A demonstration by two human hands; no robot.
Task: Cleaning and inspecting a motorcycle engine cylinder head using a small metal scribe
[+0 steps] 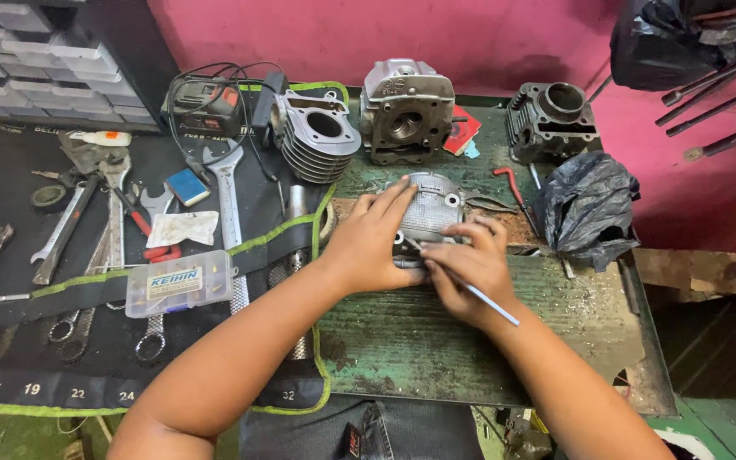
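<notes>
Left hand [370, 243] spread flat over the near left side of a grey metal cylinder head [430, 211], fingers [389, 200] splayed wide and pressing on its dimpled top, holding it steady at mid-frame on the worn green desk [436, 341]. Right hand [468, 266] just right of the left one, fingers narrowed in a pinch around a thin light-coloured rod-like tool [489, 303], its tip hidden between the two hands at the head's near edge, its free end sticking out toward the lower right. Behind the head, along the pink wall: a finned cylinder block [315, 135] at upper centre-left, a second cylinder head [406, 109] at upper centre, a dark finned cylinder [551, 119] at upper right. Crumpled black plastic bag [588, 209] right of the hands, with a small red-handled tool [509, 183] beside it. On the left half of the frame, a black tool roll with green trim [129, 358] spread out, carrying spanners [228, 209] of several sizes, a clear plastic parts box [179, 283], and a small blue block [187, 186]. Grey drawer cabinet [36, 60] in the upper left corner.
</notes>
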